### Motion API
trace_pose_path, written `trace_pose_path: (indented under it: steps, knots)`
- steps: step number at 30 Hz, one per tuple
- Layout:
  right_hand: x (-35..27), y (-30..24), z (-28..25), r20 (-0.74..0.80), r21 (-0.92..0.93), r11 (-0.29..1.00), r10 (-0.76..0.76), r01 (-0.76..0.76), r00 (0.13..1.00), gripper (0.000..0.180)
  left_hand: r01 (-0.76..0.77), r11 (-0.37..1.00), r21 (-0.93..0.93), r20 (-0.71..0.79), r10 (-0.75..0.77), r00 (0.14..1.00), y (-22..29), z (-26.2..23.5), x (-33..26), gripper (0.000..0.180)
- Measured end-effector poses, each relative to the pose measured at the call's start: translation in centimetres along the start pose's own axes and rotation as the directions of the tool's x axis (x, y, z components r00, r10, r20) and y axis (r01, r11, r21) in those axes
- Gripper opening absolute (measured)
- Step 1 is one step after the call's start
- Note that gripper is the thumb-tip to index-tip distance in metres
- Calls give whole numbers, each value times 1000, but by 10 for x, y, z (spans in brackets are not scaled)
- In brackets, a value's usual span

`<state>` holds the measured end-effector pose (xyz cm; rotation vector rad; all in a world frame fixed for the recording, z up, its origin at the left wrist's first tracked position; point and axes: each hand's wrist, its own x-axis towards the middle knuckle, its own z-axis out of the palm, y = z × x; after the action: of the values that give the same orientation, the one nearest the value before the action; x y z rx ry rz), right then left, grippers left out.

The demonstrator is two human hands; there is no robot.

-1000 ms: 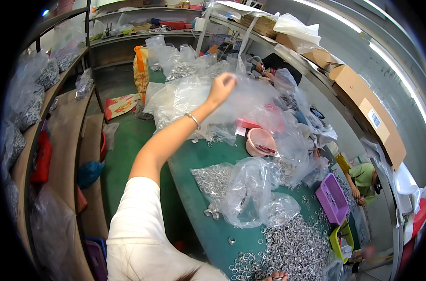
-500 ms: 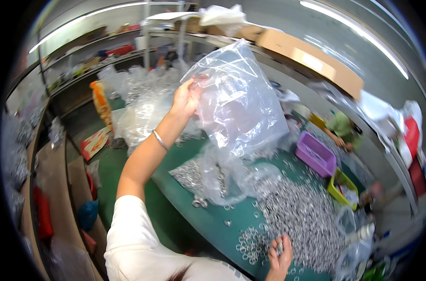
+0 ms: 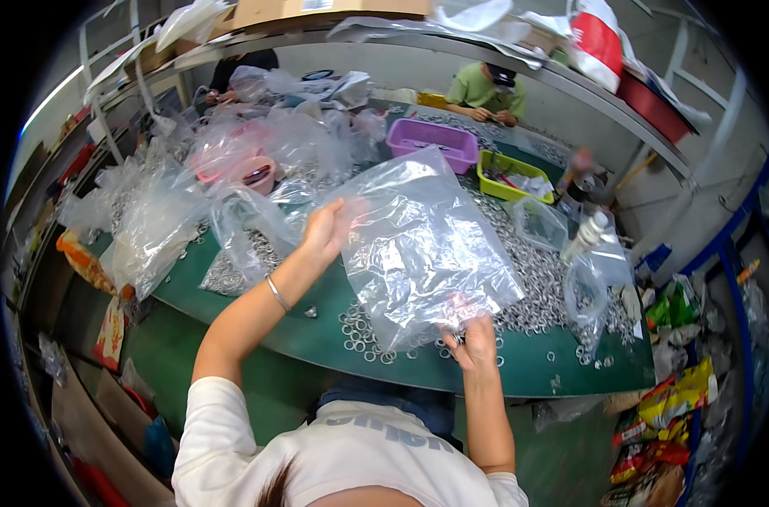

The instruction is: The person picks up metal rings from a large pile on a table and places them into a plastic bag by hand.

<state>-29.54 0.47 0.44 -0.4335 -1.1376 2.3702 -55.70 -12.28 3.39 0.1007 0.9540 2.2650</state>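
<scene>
A clear plastic bag (image 3: 422, 245), flat and glossy, hangs spread above the green table. My left hand (image 3: 324, 232) grips its left edge, the fingertips showing faintly through the film. At the bag's lower right edge is my right hand (image 3: 476, 342), its thumb in front and the other fingers blurred behind the film; it pinches the edge. Whether this hand also holds a ring is hard to make out. Behind and right of the bag lies a heap of small metal rings (image 3: 532, 291). Scattered rings (image 3: 363, 334) lie below its left corner.
Filled clear bags (image 3: 160, 224) crowd the table's left. A purple basin (image 3: 435, 142) and a yellow-green basket (image 3: 515, 177) stand at the back. A person in green (image 3: 486, 93) works across the table (image 3: 520, 380). A white bottle (image 3: 587, 232) stands right.
My view has swung right. The bag has come down from its raised position, with my left hand still on it. My right hand has moved from beside the rings to the bag's lower edge.
</scene>
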Motion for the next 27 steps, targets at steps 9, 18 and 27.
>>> trace_pose_path:
  steps: [9, 18, 27]
  knots:
    - [-12, -17, -41, -79, -302, 938, -202, 169, 976, 16, -793, -403, 457, 890, 206, 408, -114, 90, -139, 73]
    - [-8, -12, -86, -222, -445, 888, -234, 115, 947, 12, -794, -176, 582, 717, 571, 399, -86, 93, -75, 13]
    - [-30, -15, -64, -163, 421, 872, 345, -251, 924, 17, -860, -249, 445, 780, 580, 235, -100, 122, -54, 29]
